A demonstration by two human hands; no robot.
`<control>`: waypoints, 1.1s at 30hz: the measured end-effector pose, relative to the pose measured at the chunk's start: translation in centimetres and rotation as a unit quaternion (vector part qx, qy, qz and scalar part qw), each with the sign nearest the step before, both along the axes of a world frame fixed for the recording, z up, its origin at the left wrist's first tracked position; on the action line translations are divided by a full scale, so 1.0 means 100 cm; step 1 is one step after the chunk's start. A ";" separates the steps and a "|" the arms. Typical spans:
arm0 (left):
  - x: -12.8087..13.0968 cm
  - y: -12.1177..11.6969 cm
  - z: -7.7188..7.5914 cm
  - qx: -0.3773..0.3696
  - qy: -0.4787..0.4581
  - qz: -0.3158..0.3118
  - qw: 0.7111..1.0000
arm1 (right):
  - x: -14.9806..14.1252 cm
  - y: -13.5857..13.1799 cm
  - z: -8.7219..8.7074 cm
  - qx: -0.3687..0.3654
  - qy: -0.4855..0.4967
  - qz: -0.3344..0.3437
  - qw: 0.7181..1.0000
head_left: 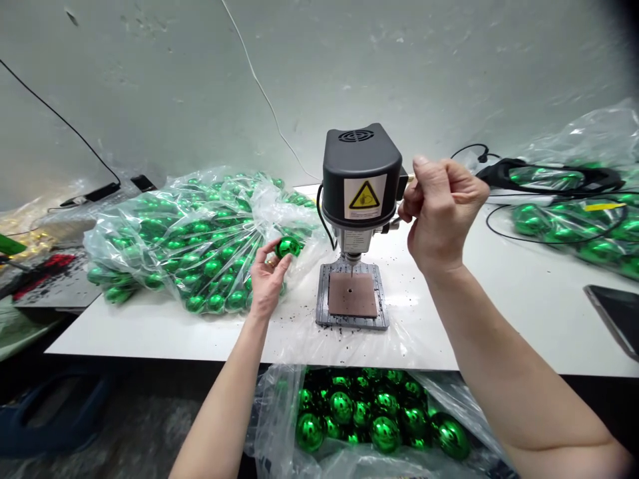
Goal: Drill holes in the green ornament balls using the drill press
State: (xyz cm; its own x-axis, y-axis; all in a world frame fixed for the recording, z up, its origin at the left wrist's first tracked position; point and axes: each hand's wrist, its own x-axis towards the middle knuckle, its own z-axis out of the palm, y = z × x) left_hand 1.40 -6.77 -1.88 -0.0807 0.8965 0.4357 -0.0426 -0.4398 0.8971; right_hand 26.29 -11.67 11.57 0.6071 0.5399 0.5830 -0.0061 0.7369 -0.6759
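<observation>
1. My left fingers (263,253) are clamped on a glossy green ball (288,247), thumb at its lower side; it sits at their tips, left of the drill head.
2. My right fingers (410,199) are curled together at the right side of the black drill housing (362,163); my own hand hides whatever they hold.
3. Just left of my left fingers, and behind them, a crinkled clear bag (174,243) bulges with shiny round green balls.
4. Between my two sets of fingers, the thin bit (352,270) points down at a flat, square brown pad (352,295) with a dark round hole. Under that lies a grooved grey metal base (352,326), dark crumbs scattered around it.
5. Below my fingers, past the front edge of the smooth white desk (414,313), an open plastic bag (279,432) holds more mirror-bright balls.
6. Beyond my right fingers, flat desk surface stretches to a phone (615,316) near the right edge of view, with bagged green balls (599,229) behind it.
</observation>
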 end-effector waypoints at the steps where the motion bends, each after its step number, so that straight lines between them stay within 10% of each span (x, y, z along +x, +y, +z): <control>1: -0.001 -0.002 0.002 0.022 -0.003 0.018 1.000 | 0.000 0.000 0.000 -0.001 0.006 -0.001 1.000; 10: 0.024 -0.023 0.013 0.076 -0.013 0.055 0.996 | 0.002 0.003 -0.003 0.002 -0.023 -0.014 1.000; 17: 0.067 -0.066 -0.027 -0.133 0.137 -0.066 0.979 | 0.001 0.002 -0.001 -0.005 -0.015 -0.009 1.000; 33: 0.089 -0.045 -0.058 -0.057 0.178 -0.088 0.978 | 0.003 0.005 -0.002 -0.016 -0.040 -0.028 0.999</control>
State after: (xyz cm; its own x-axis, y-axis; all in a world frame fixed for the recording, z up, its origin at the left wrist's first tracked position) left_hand 10.26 -11.25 -7.71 0.2179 0.9273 0.3045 0.2152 -0.3499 0.9117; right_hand 26.57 -11.15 11.39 0.5890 0.5254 0.6140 0.0907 0.7120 -0.6963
